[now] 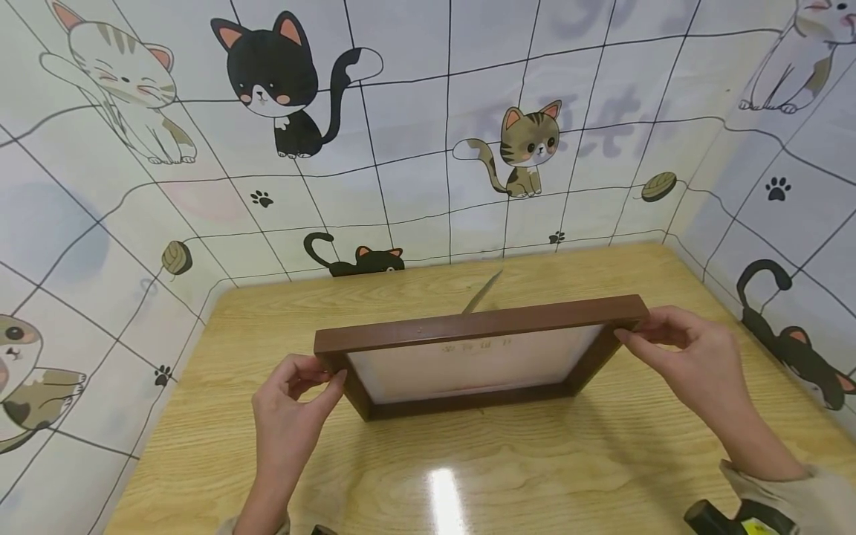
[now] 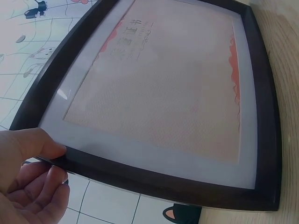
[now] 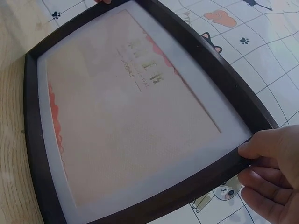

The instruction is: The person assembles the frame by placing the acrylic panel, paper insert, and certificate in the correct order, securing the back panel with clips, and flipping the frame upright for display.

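Observation:
A dark brown picture frame (image 1: 481, 322) leans on the wooden table, its lower edge at the tabletop and its upper edge raised. Inside it, behind a white mat (image 2: 196, 175), is a pale certificate (image 2: 159, 93) with gold lettering and red wavy edging. My left hand (image 1: 294, 409) pinches the upper left corner, thumb on the front and curled fingers behind. At the upper right corner, my right hand (image 1: 695, 364) grips the frame the same way. Behind the frame a thin flap (image 1: 483, 291) sticks out, probably its stand; its lower part is hidden.
The wooden table (image 1: 401, 475) has a bright light reflection near the front. A white cloth wall (image 1: 414, 148) printed with cats and grid lines encloses the back and both sides. A dark wrist device (image 1: 742, 516) sits by the right sleeve (image 1: 802, 490).

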A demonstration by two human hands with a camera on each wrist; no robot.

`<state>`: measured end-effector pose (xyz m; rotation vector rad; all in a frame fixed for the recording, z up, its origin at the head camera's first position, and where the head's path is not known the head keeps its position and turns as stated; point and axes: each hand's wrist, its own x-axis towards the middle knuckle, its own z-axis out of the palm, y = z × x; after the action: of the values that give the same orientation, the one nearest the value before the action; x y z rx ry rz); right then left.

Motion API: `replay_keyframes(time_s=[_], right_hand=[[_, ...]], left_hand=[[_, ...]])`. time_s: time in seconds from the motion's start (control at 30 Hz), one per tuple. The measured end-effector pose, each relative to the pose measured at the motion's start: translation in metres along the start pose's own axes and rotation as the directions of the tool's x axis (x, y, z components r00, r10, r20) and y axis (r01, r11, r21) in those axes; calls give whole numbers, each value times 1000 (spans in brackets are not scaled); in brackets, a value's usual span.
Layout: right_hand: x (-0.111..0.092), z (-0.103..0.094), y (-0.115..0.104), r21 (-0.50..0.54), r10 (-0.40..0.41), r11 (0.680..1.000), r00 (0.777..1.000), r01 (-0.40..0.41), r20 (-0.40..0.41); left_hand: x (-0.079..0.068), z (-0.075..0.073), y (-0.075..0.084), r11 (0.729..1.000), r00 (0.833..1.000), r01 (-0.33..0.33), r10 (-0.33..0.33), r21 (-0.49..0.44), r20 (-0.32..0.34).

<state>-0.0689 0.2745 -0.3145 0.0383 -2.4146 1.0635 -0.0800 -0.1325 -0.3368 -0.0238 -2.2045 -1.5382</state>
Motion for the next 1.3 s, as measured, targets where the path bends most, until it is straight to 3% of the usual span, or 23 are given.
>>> replay_keyframes(time_s=[0.27, 0.7, 1.3], right_hand=[[1, 0, -1, -25, 5, 1000, 1000, -5, 6], [9, 0, -1, -70, -42, 997, 999, 44, 32], [27, 4, -1, -95, -12, 995, 995, 22, 96]], left_hand=[[0, -2, 2, 999, 999, 34, -34, 7, 9], [7, -4, 1, 999, 999, 9, -11, 35, 38], [23, -3, 3, 990, 992, 78, -88, 115, 89]])
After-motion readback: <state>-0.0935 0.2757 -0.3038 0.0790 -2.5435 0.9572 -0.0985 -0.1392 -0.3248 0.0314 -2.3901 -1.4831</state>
